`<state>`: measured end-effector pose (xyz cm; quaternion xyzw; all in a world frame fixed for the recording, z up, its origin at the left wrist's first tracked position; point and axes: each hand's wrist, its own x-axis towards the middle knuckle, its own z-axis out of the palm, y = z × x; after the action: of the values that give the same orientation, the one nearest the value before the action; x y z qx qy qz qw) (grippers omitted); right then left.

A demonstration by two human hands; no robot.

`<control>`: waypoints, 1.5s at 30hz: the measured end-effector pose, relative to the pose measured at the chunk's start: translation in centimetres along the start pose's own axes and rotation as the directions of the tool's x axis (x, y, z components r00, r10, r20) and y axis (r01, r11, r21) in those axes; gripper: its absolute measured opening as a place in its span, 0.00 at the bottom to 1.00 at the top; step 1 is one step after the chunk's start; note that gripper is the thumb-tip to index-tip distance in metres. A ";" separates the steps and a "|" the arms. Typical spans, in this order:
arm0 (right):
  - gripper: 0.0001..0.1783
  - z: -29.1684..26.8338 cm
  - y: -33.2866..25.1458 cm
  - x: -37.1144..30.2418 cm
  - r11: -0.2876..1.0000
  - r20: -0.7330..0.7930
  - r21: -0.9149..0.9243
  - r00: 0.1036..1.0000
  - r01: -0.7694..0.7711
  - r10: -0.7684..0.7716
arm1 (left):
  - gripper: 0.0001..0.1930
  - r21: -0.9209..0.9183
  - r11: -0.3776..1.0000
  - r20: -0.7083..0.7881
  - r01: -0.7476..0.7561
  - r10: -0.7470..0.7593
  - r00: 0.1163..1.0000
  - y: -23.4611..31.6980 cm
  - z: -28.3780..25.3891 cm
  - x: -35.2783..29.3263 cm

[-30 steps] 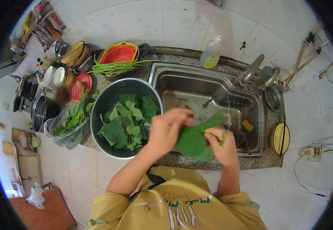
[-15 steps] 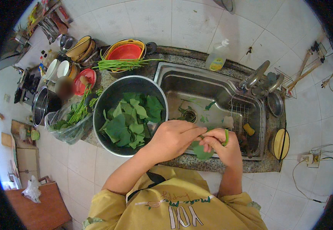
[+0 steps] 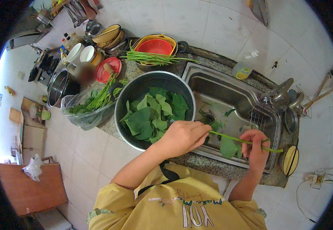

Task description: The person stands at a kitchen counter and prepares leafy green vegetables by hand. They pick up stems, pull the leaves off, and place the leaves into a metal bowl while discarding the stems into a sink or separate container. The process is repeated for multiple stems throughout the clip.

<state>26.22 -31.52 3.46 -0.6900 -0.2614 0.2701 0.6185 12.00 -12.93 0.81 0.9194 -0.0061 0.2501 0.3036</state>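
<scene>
A long green leaf stem (image 3: 227, 135) stretches between my two hands over the front of the sink. My left hand (image 3: 185, 135) is closed in a pinch round its left end. Toward the other end, my right hand (image 3: 255, 147) grips the stem, whose cut tip sticks out to the right. A green leaf (image 3: 229, 148) hangs between the hands, just left of my right fingers. To the left of the sink stands a large metal pot (image 3: 117, 122) holding a heap of broad green leaves (image 3: 151, 115); my left hand is beside its right rim.
Leaf scraps lie in the steel sink (image 3: 227, 101), near its drain. Bare green stems (image 3: 151, 57) rest across a red basket (image 3: 155, 46). A plastic bag of greens (image 3: 86, 111) sits left of the pot. A soap bottle (image 3: 245, 66) and the faucet (image 3: 279, 90) stand behind the sink.
My hands have moved apart, my right hand going right, and the stem now shows stretched between them. The view has shifted, so the whole scene appears farther right.
</scene>
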 end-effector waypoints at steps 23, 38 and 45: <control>0.12 7.4 -0.3 1.2 0.791 -0.130 0.598 0.990 0.129 -0.064 | 0.08 -0.723 0.508 0.045 0.468 -0.641 0.766 -0.7 -1.6 -1.4; 0.08 6.2 -1.5 2.6 -0.502 0.190 0.852 0.981 -0.151 0.028 | 0.17 -0.569 0.655 -0.344 0.497 -0.739 0.580 -8.7 -4.3 -5.6; 0.08 7.0 -0.2 4.3 -0.707 0.308 0.691 0.946 -0.149 0.102 | 0.08 -0.239 0.809 -0.319 0.537 -0.587 0.744 -8.4 -5.6 -6.1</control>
<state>24.40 -23.48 2.86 0.2589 0.2508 0.4512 0.8164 5.52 -3.78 -2.79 0.7900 0.3139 0.3181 0.4197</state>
